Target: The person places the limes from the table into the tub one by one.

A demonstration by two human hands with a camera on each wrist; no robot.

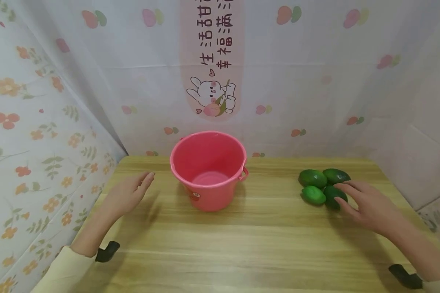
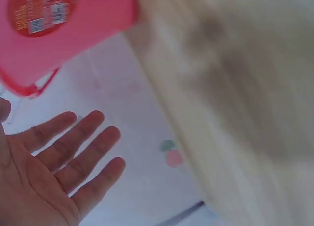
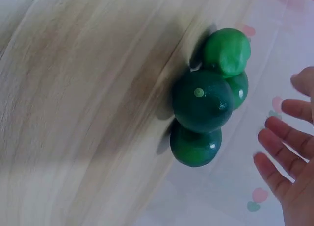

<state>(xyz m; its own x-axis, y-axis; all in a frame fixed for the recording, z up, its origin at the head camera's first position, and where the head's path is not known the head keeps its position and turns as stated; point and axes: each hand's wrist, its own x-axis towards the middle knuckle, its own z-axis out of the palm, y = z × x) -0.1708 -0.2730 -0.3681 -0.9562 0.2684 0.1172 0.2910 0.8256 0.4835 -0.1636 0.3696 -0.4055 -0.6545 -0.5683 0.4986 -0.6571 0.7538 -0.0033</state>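
A pink bucket [image 1: 210, 191] stands upright near the back middle of the wooden table; its visible inside holds nothing. Several green fruits [image 1: 313, 179] lie grouped at the right, one of them a brighter green lime-like fruit [image 1: 313, 195]. My right hand [image 1: 370, 205] is over the right edge of the group, fingers spread beside the nearest dark fruit [image 3: 202, 101]; the right wrist view shows the fingers apart from it. To the left of the bucket, my left hand [image 1: 126, 195] hovers with relaxed fingers and an empty palm [image 2: 39, 187].
The wooden table [image 1: 220, 252] ends at a patterned white curtain [image 1: 146, 97] behind it. More floral cloth [image 1: 33, 162] hangs along the left side, and pale cloth hangs at the right. The bucket's handle [image 1: 244, 174] hangs at its right side.
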